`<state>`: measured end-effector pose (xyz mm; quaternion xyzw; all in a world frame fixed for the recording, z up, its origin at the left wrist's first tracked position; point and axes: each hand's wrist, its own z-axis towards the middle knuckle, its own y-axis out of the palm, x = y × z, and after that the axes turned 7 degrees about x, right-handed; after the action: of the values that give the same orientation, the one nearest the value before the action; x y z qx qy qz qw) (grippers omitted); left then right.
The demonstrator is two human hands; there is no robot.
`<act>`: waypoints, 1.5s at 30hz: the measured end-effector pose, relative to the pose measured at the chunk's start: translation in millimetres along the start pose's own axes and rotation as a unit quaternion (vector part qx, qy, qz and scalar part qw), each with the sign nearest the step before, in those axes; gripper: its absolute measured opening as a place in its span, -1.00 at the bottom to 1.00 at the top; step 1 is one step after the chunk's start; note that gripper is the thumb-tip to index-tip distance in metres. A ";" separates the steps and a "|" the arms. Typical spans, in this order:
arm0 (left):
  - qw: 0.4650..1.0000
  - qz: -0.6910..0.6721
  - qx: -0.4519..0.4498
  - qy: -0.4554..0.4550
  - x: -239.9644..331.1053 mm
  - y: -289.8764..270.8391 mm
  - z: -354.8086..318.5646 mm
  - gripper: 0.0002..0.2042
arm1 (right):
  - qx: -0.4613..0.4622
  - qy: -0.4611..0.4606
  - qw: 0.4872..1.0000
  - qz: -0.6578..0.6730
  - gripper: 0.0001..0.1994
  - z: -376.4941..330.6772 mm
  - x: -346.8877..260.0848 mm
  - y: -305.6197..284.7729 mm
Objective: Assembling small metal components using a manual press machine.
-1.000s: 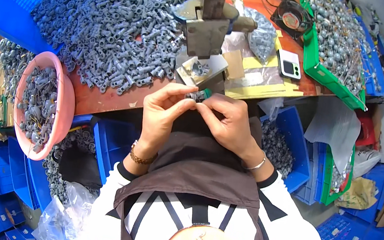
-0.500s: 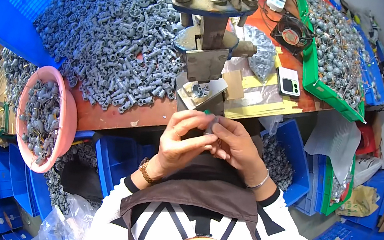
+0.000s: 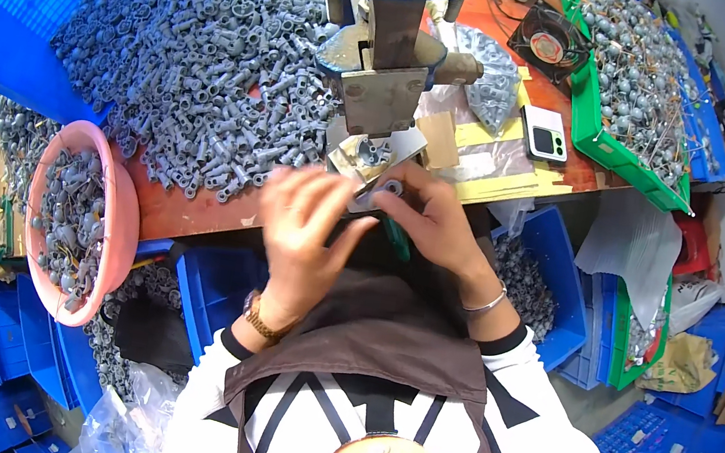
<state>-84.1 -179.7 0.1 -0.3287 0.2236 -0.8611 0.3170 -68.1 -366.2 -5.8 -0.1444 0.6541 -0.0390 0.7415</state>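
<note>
My right hand (image 3: 431, 221) is closed on a small grey plastic fitting (image 3: 393, 188), its round open end showing between thumb and fingers. A slim green piece (image 3: 395, 239) sticks out below that hand; its kind I cannot make out. My left hand (image 3: 298, 228) is apart from it, over the table's front edge, fingers stretched and thumb away, slightly blurred, with nothing seen in it. Just beyond both hands stands a metal press (image 3: 385, 97). Another grey fitting (image 3: 372, 154) sits in the pale metal fixture (image 3: 405, 146) under the press head.
A large heap of grey fittings (image 3: 216, 71) covers the red table's left side. A pink basin (image 3: 126, 218) of wired parts stands at left. To the right are a phone (image 3: 544, 134), a fan (image 3: 551, 44), a bag of parts (image 3: 490, 78) and a green tray (image 3: 620, 156). Blue bins (image 3: 568, 316) flank me.
My hands have come apart. The left moved left and now has its fingers stretched; the right rose toward the press with the grey fitting. The view has shifted slightly.
</note>
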 end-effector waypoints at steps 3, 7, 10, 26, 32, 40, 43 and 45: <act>0.990 -0.124 -0.002 -0.063 -1.1 19.3 -4.0 -0.70 | 0.032 0.002 0.990 0.134 -0.88 3.5 15.2 17.1; 0.974 -0.144 -0.013 -0.175 -9.9 28.0 -0.5 -0.74 | 0.066 0.006 0.998 -0.019 -0.84 14.4 4.1 16.1; 0.962 -0.152 -0.030 -0.223 -14.0 31.2 6.0 -0.78 | 0.117 -0.063 0.988 -0.081 -0.82 19.4 12.8 19.3; 0.972 -0.155 -0.020 -0.173 -26.8 45.2 17.3 -0.79 | 0.179 -0.162 0.909 -0.339 -0.82 20.1 18.2 21.4; 0.982 -0.116 -0.029 -0.146 -25.8 44.8 21.8 -0.79 | 0.158 -0.184 0.914 -0.326 -0.83 17.7 15.2 18.1; 0.992 -0.056 -0.044 -0.106 -22.3 43.2 23.5 -0.84 | 0.138 -0.190 0.912 -0.337 -0.83 13.6 14.3 11.1; 0.993 -0.052 -0.027 -0.101 -25.1 44.8 22.2 -0.87 | 0.123 -0.134 0.926 -0.331 -0.80 15.5 7.5 -5.1; 0.987 -0.103 -0.046 -0.110 -31.3 43.6 26.5 -0.87 | 0.184 -0.033 0.952 -0.243 -0.79 23.8 7.5 -25.2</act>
<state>-29.7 -193.2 -20.9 -0.4569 0.1916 -0.8367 0.2333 -40.4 -388.2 -3.9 -0.1614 0.5560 -0.3325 0.7445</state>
